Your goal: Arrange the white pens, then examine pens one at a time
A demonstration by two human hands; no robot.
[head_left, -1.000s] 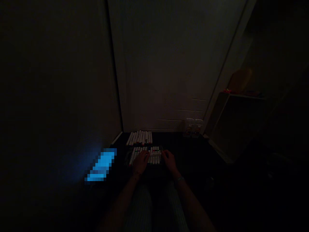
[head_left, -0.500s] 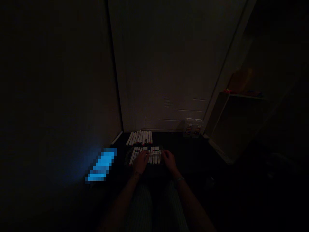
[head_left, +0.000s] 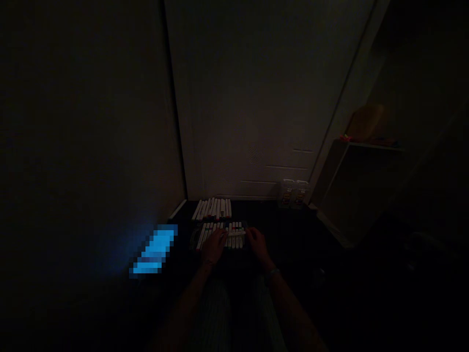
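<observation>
The room is very dark. My left hand (head_left: 213, 247) and my right hand (head_left: 257, 246) are both over a row of white markers (head_left: 234, 228) lying on the dark floor in front of me. Between them they hold one white marker (head_left: 235, 234) crosswise, each hand at one end with fingers closed on it. A second row of white markers (head_left: 213, 208) lies farther off, near the wall. A band sits on my right wrist.
A glowing blue screen (head_left: 154, 249) lies on the floor to the left. Two small boxes (head_left: 293, 194) stand by the pale door (head_left: 264, 98). A low shelf unit (head_left: 351, 186) stands at the right. My legs stretch out below.
</observation>
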